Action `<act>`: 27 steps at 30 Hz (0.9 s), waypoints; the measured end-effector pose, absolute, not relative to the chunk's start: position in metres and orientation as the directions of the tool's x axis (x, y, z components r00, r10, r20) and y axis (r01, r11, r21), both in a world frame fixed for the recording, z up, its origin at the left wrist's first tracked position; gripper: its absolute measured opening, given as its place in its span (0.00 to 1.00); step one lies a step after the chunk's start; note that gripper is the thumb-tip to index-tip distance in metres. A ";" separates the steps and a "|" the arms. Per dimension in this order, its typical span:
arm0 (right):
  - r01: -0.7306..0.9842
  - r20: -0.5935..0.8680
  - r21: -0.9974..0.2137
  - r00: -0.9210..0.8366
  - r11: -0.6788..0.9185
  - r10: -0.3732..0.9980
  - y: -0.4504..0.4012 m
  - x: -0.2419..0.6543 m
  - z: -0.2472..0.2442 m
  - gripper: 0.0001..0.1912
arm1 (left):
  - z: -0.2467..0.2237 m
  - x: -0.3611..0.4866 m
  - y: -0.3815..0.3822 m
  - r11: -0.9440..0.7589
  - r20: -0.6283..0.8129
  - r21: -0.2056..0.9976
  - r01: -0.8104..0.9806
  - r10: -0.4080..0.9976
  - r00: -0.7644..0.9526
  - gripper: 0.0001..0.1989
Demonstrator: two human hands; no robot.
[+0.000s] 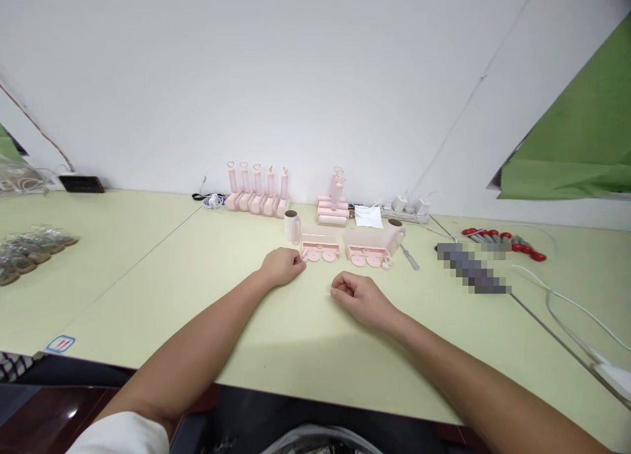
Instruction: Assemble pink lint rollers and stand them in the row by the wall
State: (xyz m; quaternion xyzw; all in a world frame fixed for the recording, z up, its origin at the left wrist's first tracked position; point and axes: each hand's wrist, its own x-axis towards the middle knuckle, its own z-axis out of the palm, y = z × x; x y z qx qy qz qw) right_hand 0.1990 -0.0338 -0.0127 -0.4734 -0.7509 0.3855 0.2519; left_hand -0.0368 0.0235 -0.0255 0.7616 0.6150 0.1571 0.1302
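Left hand [283, 267] curled beside left tray [320, 248], middle of bench [276, 329]; cannot tell whether fingers pinch anything. Right hand [363, 299] loosely curled, nothing seen in it, nearer front edge than right tray [367, 251]. Risk: sideways sweep of left hand could topple upright tube [289, 228]. Bench pale yellow-green: wrapped items [29, 251] far left, pink stands [256, 204] along back edge, red-tipped items [526, 249] right. White wall [315, 66] behind; green cloth [566, 132] at right.

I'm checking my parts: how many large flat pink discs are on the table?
4: a first disc and second disc at the left pink tray's near side; a third disc and fourth disc at the right pink tray's. More could be hidden.
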 end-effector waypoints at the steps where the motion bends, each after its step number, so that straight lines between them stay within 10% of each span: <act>1: 0.500 -0.005 -0.835 -0.426 0.231 0.905 -0.033 0.203 -0.017 0.07 | -0.025 -0.037 0.023 -0.210 0.078 0.395 0.894 0.978 0.195 0.13; 27: 0.367 -0.030 -0.912 -0.511 0.186 0.859 -0.022 0.210 -0.030 0.09 | -0.022 -0.053 0.013 -0.200 0.056 0.593 0.780 0.976 0.208 0.16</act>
